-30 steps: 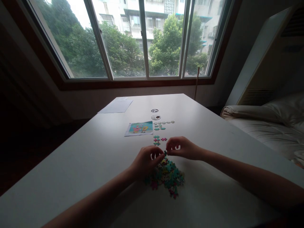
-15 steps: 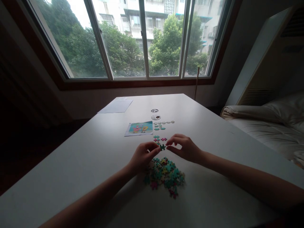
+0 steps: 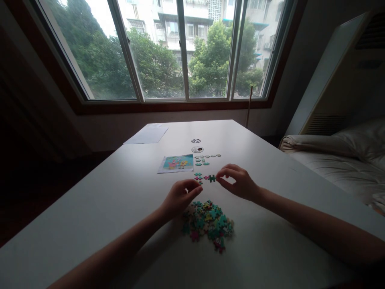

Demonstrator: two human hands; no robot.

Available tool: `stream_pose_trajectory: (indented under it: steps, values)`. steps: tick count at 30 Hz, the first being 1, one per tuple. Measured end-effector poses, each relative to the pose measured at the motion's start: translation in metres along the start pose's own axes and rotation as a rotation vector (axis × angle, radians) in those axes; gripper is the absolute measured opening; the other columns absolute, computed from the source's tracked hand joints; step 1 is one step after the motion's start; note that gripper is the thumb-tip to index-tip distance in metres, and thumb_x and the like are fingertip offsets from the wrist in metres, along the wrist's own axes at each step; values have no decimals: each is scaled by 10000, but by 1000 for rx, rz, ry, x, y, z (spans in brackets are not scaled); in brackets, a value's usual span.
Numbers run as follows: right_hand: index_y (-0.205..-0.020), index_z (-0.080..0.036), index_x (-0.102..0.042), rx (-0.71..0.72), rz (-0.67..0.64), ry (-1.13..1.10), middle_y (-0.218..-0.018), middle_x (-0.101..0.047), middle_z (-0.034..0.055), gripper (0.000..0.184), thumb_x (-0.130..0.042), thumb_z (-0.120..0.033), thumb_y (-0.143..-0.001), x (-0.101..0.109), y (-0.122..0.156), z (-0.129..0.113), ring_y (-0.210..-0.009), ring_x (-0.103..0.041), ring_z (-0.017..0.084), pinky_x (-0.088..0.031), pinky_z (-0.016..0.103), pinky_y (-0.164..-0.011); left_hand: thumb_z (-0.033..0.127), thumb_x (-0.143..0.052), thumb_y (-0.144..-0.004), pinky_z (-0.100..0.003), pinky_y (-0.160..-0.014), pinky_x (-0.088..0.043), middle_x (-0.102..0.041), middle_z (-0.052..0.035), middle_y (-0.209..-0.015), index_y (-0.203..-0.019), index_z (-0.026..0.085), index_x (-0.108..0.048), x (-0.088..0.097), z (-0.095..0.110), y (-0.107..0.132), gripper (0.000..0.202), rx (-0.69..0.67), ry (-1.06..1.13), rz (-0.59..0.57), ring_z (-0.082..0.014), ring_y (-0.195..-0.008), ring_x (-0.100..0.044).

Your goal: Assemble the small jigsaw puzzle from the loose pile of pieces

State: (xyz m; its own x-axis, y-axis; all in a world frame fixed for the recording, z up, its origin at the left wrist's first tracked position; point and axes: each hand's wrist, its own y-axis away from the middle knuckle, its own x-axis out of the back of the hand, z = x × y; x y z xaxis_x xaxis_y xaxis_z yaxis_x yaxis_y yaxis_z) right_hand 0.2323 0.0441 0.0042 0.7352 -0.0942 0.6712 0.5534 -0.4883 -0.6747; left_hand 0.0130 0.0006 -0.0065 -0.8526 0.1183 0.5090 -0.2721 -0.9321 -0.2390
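Observation:
A dark green jigsaw piece (image 3: 212,178) is pinched by one side between the thumb and fingertips of my right hand (image 3: 239,182). Close beside it, to the left, is a pink piece (image 3: 206,177). My left hand (image 3: 179,197) has its thumb and fingertips drawn together, and no piece shows between them. Just beyond those fingertips lie several green and pink pieces (image 3: 198,175) in a short column. Nearer to me is a loose pile of jigsaw pieces (image 3: 210,220), mostly teal with some pink and yellow.
A cartoon picture sheet (image 3: 177,163) lies left of rows of pale and green pieces (image 3: 207,156). Two round items (image 3: 197,149) sit farther back on the white table (image 3: 105,192). A paper sheet (image 3: 147,134) is at the far left corner, and a couch (image 3: 337,148) stands at right.
The dark green piece has passed from my left fingertips to my right hand, which has moved it slightly right and away from me. My left hand stays nearly in place.

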Motion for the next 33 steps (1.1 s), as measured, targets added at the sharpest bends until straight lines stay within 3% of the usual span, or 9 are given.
stream_pose_trajectory:
  steps: [5,13,20,28,33]
  values:
    - [-798,-188,-595,-54,119,39,-764,-596,38,102,-522,-260,-796,6,0,22,-653,-512,117,-439,273,-622,353,-524,-771,-208,-529,-368,-566,-21,-648,-726,127,-607,-1,-12,-5,245,3,-28,22,-115,-602,-472]
    - [-777,-182,-599,-38,140,85,-742,-589,35,92,-533,-247,-786,7,3,38,-645,-502,115,-430,275,-649,318,-508,-772,-195,-496,-337,-544,7,-601,-701,135,-614,-10,-20,-12,223,-22,-161,-29,-88,-526,-406]
    - [-747,-162,-608,-134,37,15,-695,-573,24,106,-545,-244,-769,1,1,49,-600,-488,96,-408,229,-571,286,-483,-779,-191,-509,-340,-553,15,-602,-709,139,-607,-3,-27,-2,205,-13,-246,-30,-86,-532,-417]
    - [-722,-153,-649,-408,-162,-77,-658,-606,9,140,-591,-279,-714,-30,-17,61,-552,-469,82,-366,200,-523,245,-482,-778,-180,-506,-347,-543,21,-590,-716,142,-601,4,-31,5,169,-79,-335,4,-81,-518,-424]
    - [-711,-153,-663,-448,-217,-88,-629,-598,0,132,-597,-264,-686,-43,-25,62,-540,-459,73,-349,186,-514,200,-488,-771,-177,-512,-348,-535,23,-596,-721,146,-595,3,-28,8,130,-144,-372,-24,-77,-515,-433]
